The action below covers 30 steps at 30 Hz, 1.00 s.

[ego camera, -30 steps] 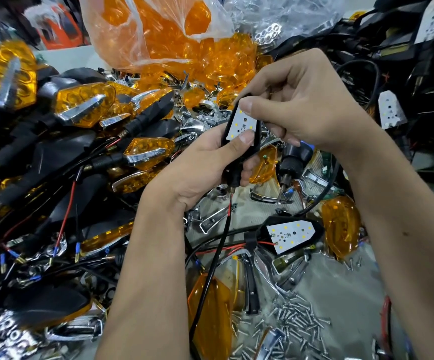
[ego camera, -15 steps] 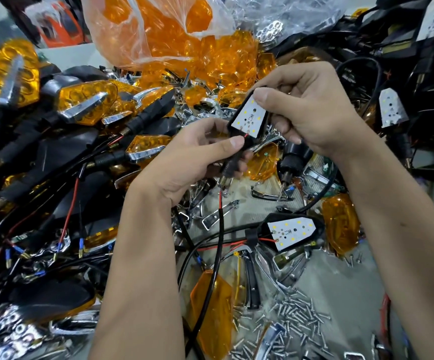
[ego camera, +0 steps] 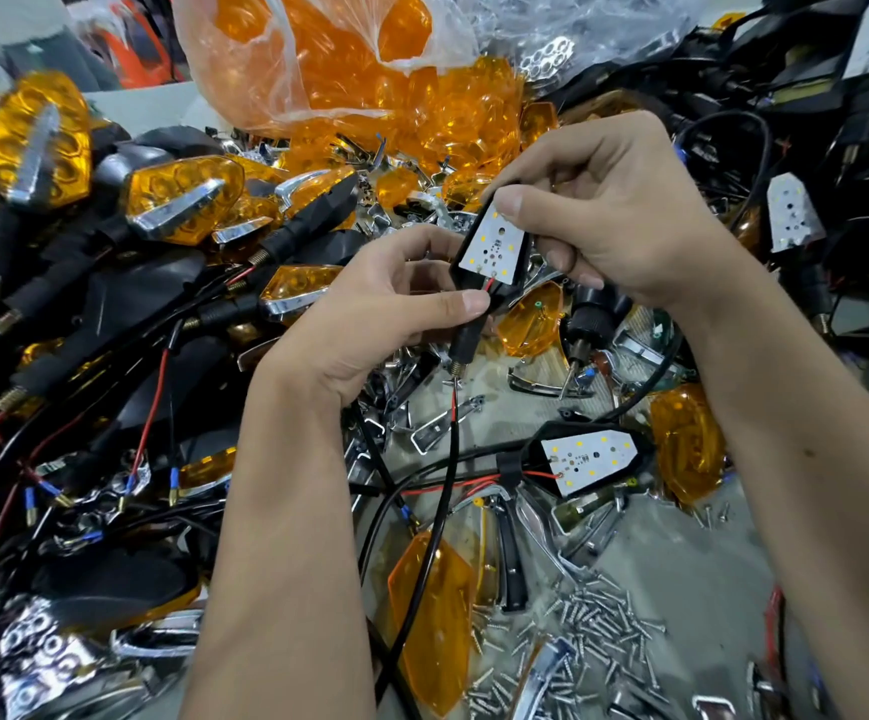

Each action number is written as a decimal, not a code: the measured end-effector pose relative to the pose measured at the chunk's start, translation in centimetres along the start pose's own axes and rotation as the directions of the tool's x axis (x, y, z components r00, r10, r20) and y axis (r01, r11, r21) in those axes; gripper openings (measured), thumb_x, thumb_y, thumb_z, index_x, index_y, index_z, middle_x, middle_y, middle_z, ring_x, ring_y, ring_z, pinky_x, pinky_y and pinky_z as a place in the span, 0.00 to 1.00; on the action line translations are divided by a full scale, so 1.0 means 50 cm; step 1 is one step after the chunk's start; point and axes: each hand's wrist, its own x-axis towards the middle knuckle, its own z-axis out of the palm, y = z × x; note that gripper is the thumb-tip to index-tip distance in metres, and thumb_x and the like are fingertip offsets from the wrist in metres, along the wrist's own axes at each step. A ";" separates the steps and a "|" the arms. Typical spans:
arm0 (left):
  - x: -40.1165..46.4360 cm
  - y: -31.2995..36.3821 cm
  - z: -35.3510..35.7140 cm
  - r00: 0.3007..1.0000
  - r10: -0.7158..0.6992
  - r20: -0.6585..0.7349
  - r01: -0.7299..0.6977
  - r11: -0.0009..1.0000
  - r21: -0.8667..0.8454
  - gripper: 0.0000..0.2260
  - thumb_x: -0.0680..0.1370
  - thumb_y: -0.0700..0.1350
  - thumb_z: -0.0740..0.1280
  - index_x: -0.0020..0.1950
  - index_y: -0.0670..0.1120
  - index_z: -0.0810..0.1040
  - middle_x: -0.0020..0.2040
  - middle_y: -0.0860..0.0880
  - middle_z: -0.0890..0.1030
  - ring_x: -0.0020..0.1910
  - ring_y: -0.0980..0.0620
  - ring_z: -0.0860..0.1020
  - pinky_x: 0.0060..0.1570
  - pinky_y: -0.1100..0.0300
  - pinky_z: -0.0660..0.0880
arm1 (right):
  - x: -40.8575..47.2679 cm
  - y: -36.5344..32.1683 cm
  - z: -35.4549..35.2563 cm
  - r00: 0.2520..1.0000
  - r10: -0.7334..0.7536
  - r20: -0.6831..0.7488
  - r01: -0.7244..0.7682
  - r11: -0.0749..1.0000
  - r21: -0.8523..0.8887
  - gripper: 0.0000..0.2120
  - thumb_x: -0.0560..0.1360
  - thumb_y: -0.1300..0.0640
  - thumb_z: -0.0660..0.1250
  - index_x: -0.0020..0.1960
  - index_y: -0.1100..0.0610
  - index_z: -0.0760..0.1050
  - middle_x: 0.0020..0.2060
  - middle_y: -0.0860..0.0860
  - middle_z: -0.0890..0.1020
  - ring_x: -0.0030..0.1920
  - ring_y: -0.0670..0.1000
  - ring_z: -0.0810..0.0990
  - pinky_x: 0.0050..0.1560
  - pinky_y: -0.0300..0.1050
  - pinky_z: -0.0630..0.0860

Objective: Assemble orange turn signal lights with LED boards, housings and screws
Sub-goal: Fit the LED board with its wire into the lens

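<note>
Fingers of the left hand (ego camera: pixel 370 314) curled around the lower end of a black housing (ego camera: pixel 492 252), thumb tip (ego camera: pixel 466 302) pressed near its stem. Fingers of the right hand (ego camera: pixel 614 210) pinching the housing's upper end, thumb (ego camera: pixel 512 204) lying on the top edge of the white LED board (ego camera: pixel 494 246) seated inside it. Held up above the middle of the table (ego camera: pixel 681 563), tilted, board facing the camera. Red and black wire (ego camera: pixel 450 444) hanging from the stem down toward the bottom edge.

Just below and to the right, a second housing with LED board (ego camera: pixel 590 457) lying flat on the table, red lead at its left side. Beside that, to the right, an orange lens (ego camera: pixel 687 444). Another orange lens (ego camera: pixel 432 615) lying between the forearms. Loose pile of silver screws (ego camera: pixel 598 631) at lower right. Black screwdriver (ego camera: pixel 585 324) under the right hand, tip pointing down.

At left, a heap of finished lights (ego camera: pixel 182 194) with orange lenses, chrome trim and black stems. At top centre, a clear plastic bag of orange lenses (ego camera: pixel 328 59). At right, a dark tangle of housings and wires, one with a white board (ego camera: pixel 793 213) showing.
</note>
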 end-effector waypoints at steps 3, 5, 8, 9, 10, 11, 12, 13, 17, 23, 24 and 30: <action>0.001 0.002 0.001 1.000 -0.003 -0.018 0.003 1.000 -0.002 0.20 0.72 0.42 0.76 0.63 0.47 0.79 0.63 0.27 0.76 0.61 0.31 0.81 0.62 0.38 0.79 | -0.001 -0.003 -0.001 1.000 0.001 -0.003 -0.001 1.000 0.006 0.07 0.80 0.64 0.72 0.52 0.68 0.83 0.25 0.46 0.77 0.19 0.45 0.72 0.19 0.37 0.64; 0.000 0.003 0.003 1.000 -0.001 -0.021 0.001 1.000 -0.004 0.20 0.72 0.42 0.76 0.63 0.46 0.79 0.63 0.29 0.78 0.60 0.32 0.81 0.62 0.36 0.79 | -0.001 -0.005 -0.001 1.000 0.005 0.001 -0.005 1.000 0.004 0.07 0.80 0.63 0.72 0.53 0.68 0.83 0.25 0.46 0.77 0.19 0.45 0.72 0.19 0.37 0.64; 0.003 0.001 0.006 1.000 0.020 -0.011 -0.020 1.000 -0.018 0.18 0.75 0.41 0.75 0.63 0.46 0.78 0.62 0.32 0.81 0.58 0.35 0.84 0.62 0.40 0.80 | 0.000 -0.005 -0.002 0.999 0.026 0.039 -0.026 1.000 -0.006 0.07 0.80 0.63 0.72 0.52 0.68 0.83 0.25 0.49 0.77 0.18 0.45 0.70 0.19 0.37 0.64; 0.005 0.000 0.009 0.999 0.031 -0.007 -0.031 0.999 -0.043 0.16 0.77 0.40 0.73 0.64 0.45 0.77 0.60 0.34 0.82 0.57 0.35 0.84 0.61 0.41 0.80 | 0.000 -0.004 -0.001 0.997 0.045 0.065 -0.044 0.999 -0.012 0.07 0.80 0.63 0.72 0.52 0.68 0.83 0.24 0.50 0.77 0.18 0.46 0.69 0.19 0.37 0.64; 0.008 0.001 0.014 0.999 0.037 0.005 -0.037 0.995 -0.087 0.16 0.78 0.39 0.70 0.66 0.43 0.76 0.58 0.35 0.83 0.56 0.34 0.84 0.60 0.41 0.81 | 0.000 -0.004 0.001 0.993 0.070 0.092 -0.069 0.998 -0.017 0.06 0.80 0.63 0.72 0.51 0.67 0.83 0.24 0.52 0.77 0.18 0.47 0.68 0.19 0.37 0.64; 0.011 0.002 0.021 0.999 0.036 0.026 -0.032 0.989 -0.143 0.17 0.79 0.38 0.66 0.68 0.41 0.74 0.55 0.36 0.83 0.53 0.32 0.84 0.57 0.40 0.83 | 0.000 -0.002 0.004 0.988 0.100 0.116 -0.098 0.995 -0.016 0.06 0.80 0.63 0.72 0.51 0.67 0.83 0.24 0.52 0.77 0.18 0.47 0.68 0.19 0.37 0.63; 0.014 0.001 0.029 0.998 0.026 0.056 -0.015 0.981 -0.194 0.18 0.80 0.37 0.63 0.70 0.40 0.71 0.53 0.36 0.83 0.49 0.32 0.84 0.52 0.41 0.84 | -0.001 0.000 0.007 0.982 0.132 0.135 -0.131 0.991 -0.012 0.05 0.79 0.63 0.72 0.51 0.66 0.83 0.24 0.54 0.77 0.19 0.48 0.69 0.18 0.37 0.63; 0.017 0.000 0.037 0.997 0.011 0.078 0.006 0.975 -0.221 0.18 0.81 0.37 0.59 0.71 0.39 0.69 0.51 0.36 0.83 0.47 0.33 0.84 0.47 0.43 0.84 | -0.001 0.004 0.011 0.975 0.163 0.149 -0.164 0.986 -0.005 0.05 0.79 0.64 0.72 0.52 0.66 0.83 0.25 0.56 0.77 0.20 0.49 0.71 0.18 0.37 0.63; 0.030 -0.015 0.052 0.997 -0.064 0.038 0.067 0.993 -0.096 0.12 0.85 0.38 0.56 0.66 0.44 0.71 0.53 0.35 0.82 0.43 0.37 0.82 0.41 0.48 0.80 | 0.001 0.020 0.020 0.944 0.270 0.189 -0.277 0.961 0.014 0.12 0.79 0.65 0.72 0.57 0.61 0.70 0.30 0.58 0.77 0.22 0.54 0.75 0.18 0.37 0.62; 0.031 -0.015 0.076 0.998 -0.042 0.055 0.044 0.999 -0.023 0.12 0.87 0.40 0.55 0.65 0.41 0.75 0.45 0.40 0.82 0.33 0.44 0.79 0.30 0.58 0.75 | 0.002 0.036 -0.001 0.920 0.296 0.256 -0.320 0.946 0.055 0.16 0.79 0.67 0.70 0.56 0.57 0.64 0.29 0.54 0.75 0.21 0.55 0.75 0.17 0.36 0.61; 0.032 -0.014 0.082 0.998 -0.038 0.059 0.039 0.999 -0.020 0.12 0.87 0.40 0.54 0.65 0.40 0.75 0.42 0.42 0.82 0.32 0.46 0.79 0.28 0.59 0.74 | 0.002 0.037 -0.006 0.920 0.293 0.260 -0.319 0.946 0.064 0.16 0.79 0.67 0.70 0.55 0.57 0.64 0.29 0.53 0.75 0.20 0.54 0.73 0.17 0.36 0.61; 0.042 -0.010 0.087 1.000 0.009 0.016 -0.007 0.991 -0.131 0.11 0.86 0.40 0.55 0.57 0.43 0.78 0.36 0.45 0.80 0.28 0.48 0.77 0.26 0.59 0.71 | 0.004 0.035 -0.013 0.927 0.276 0.253 -0.314 0.942 0.123 0.12 0.80 0.61 0.71 0.53 0.57 0.67 0.29 0.56 0.76 0.20 0.52 0.72 0.17 0.36 0.62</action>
